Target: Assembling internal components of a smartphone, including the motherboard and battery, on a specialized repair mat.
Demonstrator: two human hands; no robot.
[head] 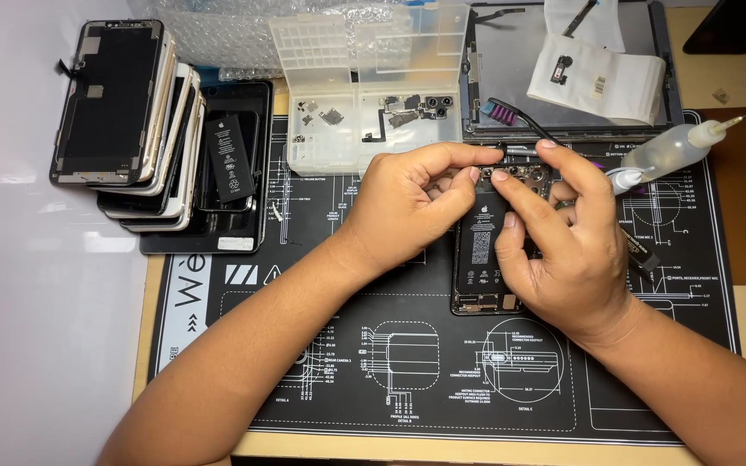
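An opened phone (pixel 485 250) with its black battery showing lies face-up on a black repair mat (pixel 390 362). My left hand (pixel 407 198) rests on the phone's upper left edge, fingers curled at its top. My right hand (pixel 563 233) covers the phone's right side, thumb and forefinger pinched close to the left fingers over the camera area. Between the fingertips sits a small metal tool or part (pixel 520 150); which hand grips it is hidden.
A stack of phone screens and frames (pixel 140 129) with a loose battery (pixel 229 157) stands at the left. A clear parts box (pixel 364 86) lies behind, a brush (pixel 511 112) and a squeeze bottle (pixel 671 148) at the right, a tablet shell (pixel 563 69) at the back.
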